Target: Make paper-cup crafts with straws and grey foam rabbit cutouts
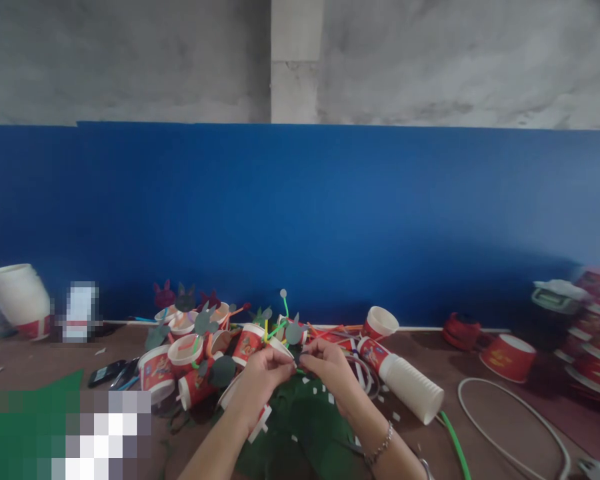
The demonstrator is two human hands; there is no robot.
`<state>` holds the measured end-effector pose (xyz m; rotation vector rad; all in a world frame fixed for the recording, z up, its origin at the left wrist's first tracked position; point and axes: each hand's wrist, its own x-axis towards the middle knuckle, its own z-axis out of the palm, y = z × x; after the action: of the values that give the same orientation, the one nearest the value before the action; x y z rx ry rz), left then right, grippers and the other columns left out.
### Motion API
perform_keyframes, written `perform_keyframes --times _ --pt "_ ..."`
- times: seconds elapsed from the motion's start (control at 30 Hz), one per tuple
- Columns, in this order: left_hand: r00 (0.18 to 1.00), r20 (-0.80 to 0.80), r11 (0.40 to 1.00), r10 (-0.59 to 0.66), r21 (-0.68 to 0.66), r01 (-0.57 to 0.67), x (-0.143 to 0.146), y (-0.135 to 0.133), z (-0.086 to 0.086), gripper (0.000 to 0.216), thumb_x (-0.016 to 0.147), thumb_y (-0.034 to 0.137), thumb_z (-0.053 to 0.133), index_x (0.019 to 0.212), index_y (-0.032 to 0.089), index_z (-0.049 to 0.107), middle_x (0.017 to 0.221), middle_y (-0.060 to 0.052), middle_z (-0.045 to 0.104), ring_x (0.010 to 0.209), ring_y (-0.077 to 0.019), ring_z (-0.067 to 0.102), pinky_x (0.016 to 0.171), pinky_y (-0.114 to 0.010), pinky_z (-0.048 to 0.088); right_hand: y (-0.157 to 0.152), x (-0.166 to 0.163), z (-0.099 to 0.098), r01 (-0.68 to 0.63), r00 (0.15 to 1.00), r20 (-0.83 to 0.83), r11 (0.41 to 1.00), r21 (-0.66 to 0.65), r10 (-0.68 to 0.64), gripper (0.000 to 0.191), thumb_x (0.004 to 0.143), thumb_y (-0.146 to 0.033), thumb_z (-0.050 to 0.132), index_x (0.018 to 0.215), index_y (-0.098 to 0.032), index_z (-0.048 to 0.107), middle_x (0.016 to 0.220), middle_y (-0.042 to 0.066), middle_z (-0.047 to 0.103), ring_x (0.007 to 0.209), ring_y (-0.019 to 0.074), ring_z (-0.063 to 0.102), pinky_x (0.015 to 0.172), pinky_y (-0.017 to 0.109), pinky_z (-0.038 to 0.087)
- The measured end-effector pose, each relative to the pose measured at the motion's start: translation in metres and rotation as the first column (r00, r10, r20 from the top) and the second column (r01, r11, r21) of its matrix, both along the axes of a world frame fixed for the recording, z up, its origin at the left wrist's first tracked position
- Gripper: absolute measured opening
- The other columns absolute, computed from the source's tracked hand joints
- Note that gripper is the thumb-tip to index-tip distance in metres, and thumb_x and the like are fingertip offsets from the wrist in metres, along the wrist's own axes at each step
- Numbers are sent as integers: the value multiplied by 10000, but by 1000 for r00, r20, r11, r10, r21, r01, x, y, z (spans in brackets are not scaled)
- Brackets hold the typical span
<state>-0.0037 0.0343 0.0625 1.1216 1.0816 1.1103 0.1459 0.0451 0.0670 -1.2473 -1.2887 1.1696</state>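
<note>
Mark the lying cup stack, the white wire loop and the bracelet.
cup stack [413, 390], head view, middle of white side
white wire loop [460, 399], head view, left edge
bracelet [383, 443], head view, chain on wrist

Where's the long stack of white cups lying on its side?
The stack of white cups lies on the table in the head view, just right of the right hand, left of the white hoop.

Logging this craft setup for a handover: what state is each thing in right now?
left hand: pinched on small dark paper piece.
right hand: pinched on the same piece.
stack of white paper cups: lying on its side.
red-and-white paper cup by the wall: tipped, mouth showing.
red paper cups with coloured straws: mostly upright, straws sticking out.
dark green sheet: flat under the hands, white scraps on it.
</note>
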Motion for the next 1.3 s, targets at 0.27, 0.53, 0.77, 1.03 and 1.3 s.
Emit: perform_keyframes --times 0.27,0.53,0.77,1.03,1.3 --pt "997 66 998 49 -39 -46 6 4 -11 279 496 328 775 637 148 615 543 14 612 556 -125 527 563 -233 356 -2 -1 4 3 1000 21 1000 12 -4 92 574 -219 599 614 -163 538 472 -51 510 478 96 426 491 220 301" --pt "991 116 997 61 -44 -56 6 6 -17 320 479 354 793 651 152 613 548 17 601 561 -130 542 586 -244 387 -4 1 6 -4 996 94 996 93 -5 69 585 -204 587 619 -165 542 496 -61 478 498 94 418 497 218 314" --pt "991 122 999 50 -16 -48 6 4 -14 307 495 321 802 654 153 601 514 35 584 514 -103 516 531 -218 359 -5 2 7 -40 985 172 988 147 14 42 601 -198 566 611 -169 537 507 -52 492 498 99 436 491 217 324" --pt "975 222 1000 1 -12 2 7 1 -12 438 489 297 815 779 187 505 403 112 481 403 -73 446 486 -200 307 -5 5 7 -90 976 214 979 183 49 19 609 -162 563 617 -166 546 527 -48 513 511 97 462 495 207 346" --pt "994 104 998 -20 -61 27 5 2 -10 439 446 327 833 761 135 593 571 -4 647 546 -136 584 563 -246 394 -6 6 11 -105 970 234 979 172 63 18 613 -163 570 627 -169 560 520 -46 518 502 100 468 484 209 346"
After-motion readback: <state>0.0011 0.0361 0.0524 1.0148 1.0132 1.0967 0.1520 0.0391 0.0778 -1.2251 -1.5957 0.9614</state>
